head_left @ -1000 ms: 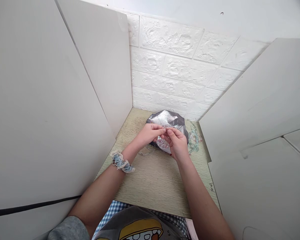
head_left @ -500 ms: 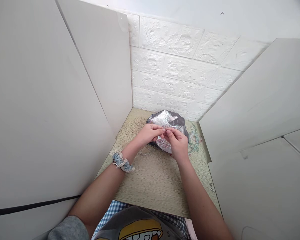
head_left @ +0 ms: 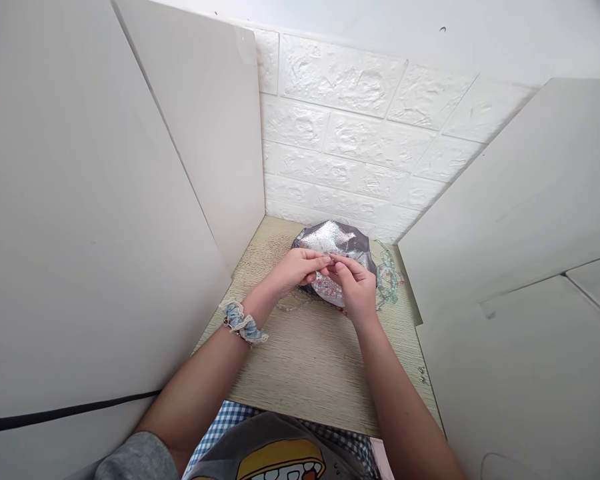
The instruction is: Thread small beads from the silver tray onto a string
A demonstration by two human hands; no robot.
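My left hand (head_left: 301, 268) and my right hand (head_left: 354, 280) meet fingertip to fingertip over a shiny silver bag (head_left: 333, 235). Thumb and forefinger of each hand are pinched together; whatever they pinch is too small to make out. Below the fingers lie many small pink and white beads (head_left: 329, 288) in the bag's opening. A strand of clear beads (head_left: 294, 307) rests on the table beneath my left hand. To the right of the bag, green and pink bead strands (head_left: 390, 277) lie in loops.
The wooden table (head_left: 305, 360) stands between a white panel on the left (head_left: 205, 133) and another on the right (head_left: 505, 200). A white brick-patterned wall (head_left: 350, 140) closes off the back. Small shiny pieces (head_left: 423, 375) lie at the table's right edge.
Almost nothing differs. My fingertips stay pinched together over the bag, with only a very slight shift of the right fingers.
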